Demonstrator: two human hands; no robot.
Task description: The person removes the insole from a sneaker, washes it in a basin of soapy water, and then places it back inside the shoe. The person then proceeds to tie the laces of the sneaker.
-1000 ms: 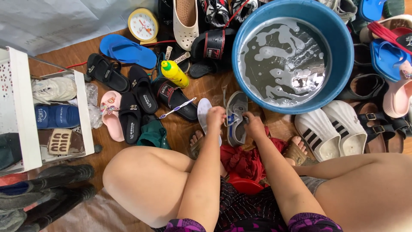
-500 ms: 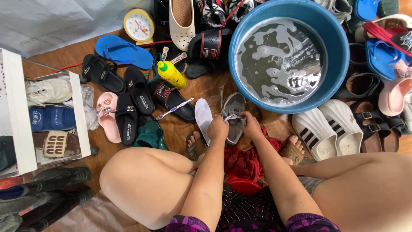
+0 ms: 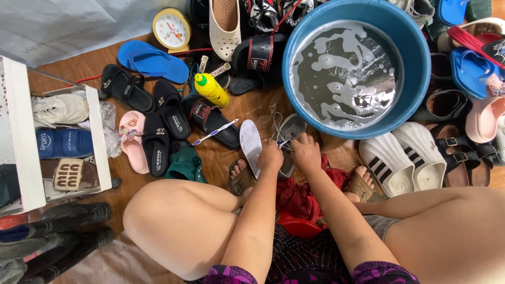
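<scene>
Head-camera view from above: a grey sneaker [image 3: 290,131] is held on the wooden floor [image 3: 79,68] between a seated person's knees, just below the rim of a blue basin [image 3: 421,68] of foamy water. The left hand [image 3: 271,158] is closed around the shoe's near left edge, beside a white insole [image 3: 251,144] that lies touching it. The right hand [image 3: 306,152] is curled over the shoe's near right side, its fingertips pinched on what appears to be a lace; the exact grip cannot be told. Most of the shoe is seen beyond the fingers, toward the basin. A toothbrush [image 3: 214,132] is laid across a black sandal [image 3: 210,118] to the left, near a yellow bottle [image 3: 211,89]. White striped shoes [image 3: 405,160] are set at right.
</scene>
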